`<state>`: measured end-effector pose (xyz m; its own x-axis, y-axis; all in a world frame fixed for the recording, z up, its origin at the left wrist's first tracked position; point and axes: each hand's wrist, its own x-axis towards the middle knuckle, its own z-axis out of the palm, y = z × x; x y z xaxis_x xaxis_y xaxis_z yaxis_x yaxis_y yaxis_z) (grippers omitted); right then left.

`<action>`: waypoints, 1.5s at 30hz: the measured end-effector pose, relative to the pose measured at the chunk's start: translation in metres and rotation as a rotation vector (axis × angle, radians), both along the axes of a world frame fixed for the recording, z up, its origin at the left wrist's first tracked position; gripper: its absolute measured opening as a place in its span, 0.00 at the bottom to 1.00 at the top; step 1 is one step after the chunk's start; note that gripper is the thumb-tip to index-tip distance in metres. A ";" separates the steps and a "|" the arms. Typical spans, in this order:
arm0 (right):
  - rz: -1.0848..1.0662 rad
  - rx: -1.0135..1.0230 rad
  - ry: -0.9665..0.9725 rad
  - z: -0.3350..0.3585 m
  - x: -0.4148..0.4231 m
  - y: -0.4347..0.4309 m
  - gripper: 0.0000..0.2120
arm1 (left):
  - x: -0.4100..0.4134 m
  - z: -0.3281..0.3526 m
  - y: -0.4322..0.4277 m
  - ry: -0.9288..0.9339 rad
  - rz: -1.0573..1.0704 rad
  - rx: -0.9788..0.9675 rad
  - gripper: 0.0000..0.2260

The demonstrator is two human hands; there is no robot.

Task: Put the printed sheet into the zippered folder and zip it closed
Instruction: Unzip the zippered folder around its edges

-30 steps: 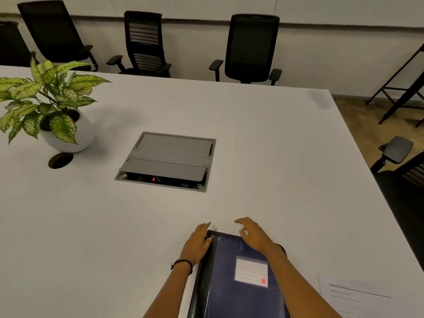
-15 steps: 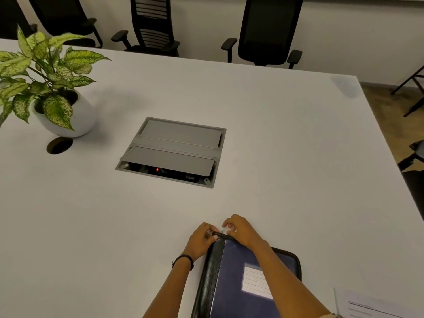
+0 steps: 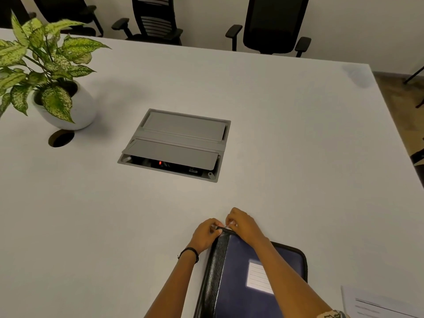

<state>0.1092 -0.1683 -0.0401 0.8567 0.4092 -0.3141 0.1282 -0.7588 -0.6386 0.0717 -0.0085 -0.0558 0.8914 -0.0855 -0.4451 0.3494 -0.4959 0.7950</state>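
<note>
Lying lengthwise away from the person, the zippered folder (image 3: pixel 238 283) has both hands pinching its far-left corner.

Broad white table (image 3: pixel 275 134): smooth, matt laminate look. Dark navy zippered folder (image 3: pixel 238 283): cloth-like matt cover, black grained leather-look spine with faint sheen. White lined label (image 3: pixel 258 277): paper under glossy film. Recessed grey cable box (image 3: pixel 181 134): brushed matt metal lids. Round white plant pot (image 3: pixel 80 111): smooth, satin.
</note>
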 end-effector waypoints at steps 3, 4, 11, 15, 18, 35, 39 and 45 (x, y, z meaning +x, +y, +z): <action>0.035 -0.046 -0.045 0.001 -0.002 -0.004 0.06 | -0.001 0.001 0.000 0.001 0.040 -0.001 0.06; 0.043 -0.059 -0.062 0.001 -0.003 -0.006 0.06 | -0.001 0.001 0.000 -0.003 0.045 -0.009 0.06; 0.105 -0.197 -0.152 0.004 -0.004 -0.009 0.09 | 0.004 0.007 0.000 -0.029 -0.100 0.050 0.06; 0.146 -0.265 -0.202 0.005 -0.004 -0.012 0.10 | 0.006 0.006 -0.002 -0.020 -0.127 0.097 0.06; 0.192 -0.332 -0.257 0.005 -0.004 -0.012 0.10 | 0.008 0.008 -0.004 -0.005 -0.163 0.147 0.07; 0.289 -0.201 -0.105 0.008 0.003 -0.004 0.12 | 0.012 0.005 -0.002 -0.053 -0.171 0.084 0.05; 0.303 -0.247 -0.136 0.008 0.001 -0.008 0.10 | 0.015 0.003 0.001 -0.015 -0.201 0.069 0.05; 0.337 -0.297 -0.174 0.009 -0.002 -0.031 0.10 | 0.017 0.002 0.003 -0.010 -0.236 0.081 0.06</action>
<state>0.1073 -0.1995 -0.0315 0.7420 0.5876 -0.3228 0.4843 -0.8027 -0.3480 0.0888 -0.0057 -0.0538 0.8554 -0.2558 -0.4505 0.2090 -0.6253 0.7519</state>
